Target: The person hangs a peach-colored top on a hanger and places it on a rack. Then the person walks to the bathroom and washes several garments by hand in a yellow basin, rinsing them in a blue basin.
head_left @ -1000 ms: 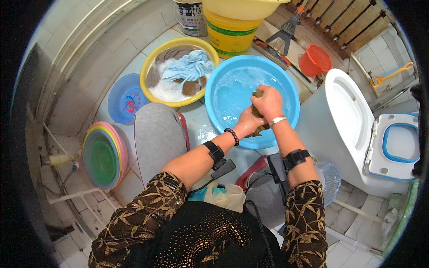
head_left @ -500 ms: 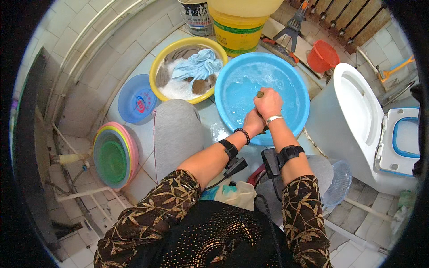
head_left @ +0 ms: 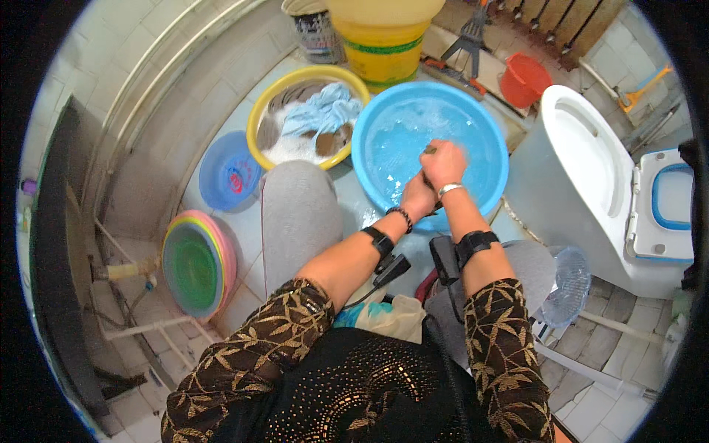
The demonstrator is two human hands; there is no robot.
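Observation:
Over the near part of a blue basin (head_left: 360, 159) of water, my two hands are closed close together. My right hand (head_left: 445, 164) is the farther one, slightly blurred, with an olive-brown cloth (head_left: 429, 150) peeking out at the top of its fist. Just below it, my left hand (head_left: 418, 196) grips the lower part of the same cloth, and a dark bit shows under the wrist. Most of the cloth is hidden by my fingers. To the left, a yellow basin (head_left: 255, 133) holds suds, a light blue cloth (head_left: 323, 109) and some brown cloth (head_left: 332, 140).
A small blue basin (head_left: 214, 177) and nested coloured basins (head_left: 190, 262) are at the left. Behind stand a yellow bucket (head_left: 384, 63) and a grey pail (head_left: 317, 37). A red bucket (head_left: 526, 80) and a white toilet (head_left: 583, 162) are at the right.
The whole view has shifted slightly. Both hands stay gripped on the cloth over the blue basin, and the right fist is now blurred by motion.

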